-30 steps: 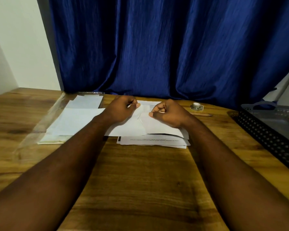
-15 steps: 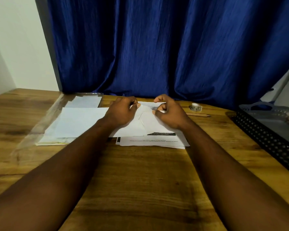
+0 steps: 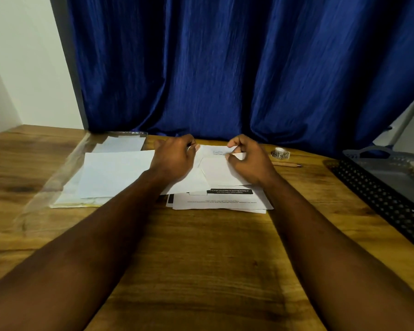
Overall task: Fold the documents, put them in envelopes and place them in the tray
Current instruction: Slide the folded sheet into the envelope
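- A blue curtain [image 3: 225, 68] hung behind the wooden tabletop [image 3: 201, 259], filling the scene from ten to two o'clock, with a pale wall [image 3: 22, 68] at the far left.
- The left hand [image 3: 173, 158] and right hand [image 3: 249, 161] met near the centre, both with fingers curled and pinching a white envelope [image 3: 215, 173]; the right thumb and forefinger nipped its far edge, the left hand gripped it at nine o'clock of that.
- A printed document [image 3: 216, 151] stuck out past the envelope's far edge between the two hands; whether it sat inside the envelope could not be told.
- Under the envelope lay a stack of printed sheets [image 3: 220, 203], one with a black banner, their text upside down to the camera and too small to read.
- At nine o'clock of the hands a pile of blank paper [image 3: 112, 173] lay on a clear plastic sleeve [image 3: 58, 177], whose edges were faint against the wood.
- At three o'clock of the right hand sat a small roll of patterned tape [image 3: 280, 153], with a pencil [image 3: 288, 165] just nearer the camera.
- The dark perforated tray [image 3: 380, 201] stood at the right edge, cut off by the frame; a small round item in it was too blurred to name.
- Both forearms crossed the bare near half of the tabletop, and the left hand covered the left part of the envelope.
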A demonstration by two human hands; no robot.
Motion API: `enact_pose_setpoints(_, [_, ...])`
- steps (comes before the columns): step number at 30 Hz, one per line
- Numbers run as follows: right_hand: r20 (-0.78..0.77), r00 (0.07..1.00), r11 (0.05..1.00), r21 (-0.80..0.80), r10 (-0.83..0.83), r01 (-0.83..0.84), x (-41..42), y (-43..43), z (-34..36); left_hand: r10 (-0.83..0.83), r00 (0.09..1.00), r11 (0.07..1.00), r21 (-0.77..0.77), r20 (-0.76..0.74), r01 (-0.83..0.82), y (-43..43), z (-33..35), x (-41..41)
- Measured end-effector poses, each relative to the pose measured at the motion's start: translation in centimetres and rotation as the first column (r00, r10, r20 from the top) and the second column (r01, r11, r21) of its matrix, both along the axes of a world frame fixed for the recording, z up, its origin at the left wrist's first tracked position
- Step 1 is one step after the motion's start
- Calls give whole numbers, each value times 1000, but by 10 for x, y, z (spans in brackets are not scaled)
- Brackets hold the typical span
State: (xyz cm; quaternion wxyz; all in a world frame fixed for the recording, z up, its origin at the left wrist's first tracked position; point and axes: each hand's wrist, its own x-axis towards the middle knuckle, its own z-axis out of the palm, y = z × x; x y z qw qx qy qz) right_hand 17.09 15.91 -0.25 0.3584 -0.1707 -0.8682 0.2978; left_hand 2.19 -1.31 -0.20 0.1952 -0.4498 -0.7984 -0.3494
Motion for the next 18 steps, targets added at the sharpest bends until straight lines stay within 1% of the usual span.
enact_pose_setpoints(4, [-64, 993, 992, -67, 103, -107, -11, -23, 5, 49, 999, 999, 4, 0, -49, 2, 1, 1])
enact_pose_setpoints(6, [-37, 989, 983, -113, 144, -147, -15, -28, 6, 75, 997, 997, 21, -22, -75, 2, 2, 1])
enact_pose_setpoints(8, [-16, 990, 977, -156, 143, -144, -14, -26, 7, 82, 995, 996, 42, -50, -79, 2, 1, 0])
enact_pose_setpoints(11, [-93, 992, 954, -281, 85, -108, -10, -19, 8, 86, 993, 994, 69, -79, -80, 2, 0, -4])
enact_pose_setpoints(13, [-112, 991, 937, -332, 73, -107, -5, -12, 9, 90, 993, 993, 84, -81, -83, 3, -1, -5])
enact_pose_setpoints(16, [-87, 990, 939, -314, 115, -137, 0, -10, 10, 94, 992, 991, 100, -79, -86, 4, -3, -5])
enact_pose_setpoints(18, [-102, 986, 938, -311, 130, -156, -1, -15, 10, 100, 992, 991, 92, -81, -93, 5, -4, -4])
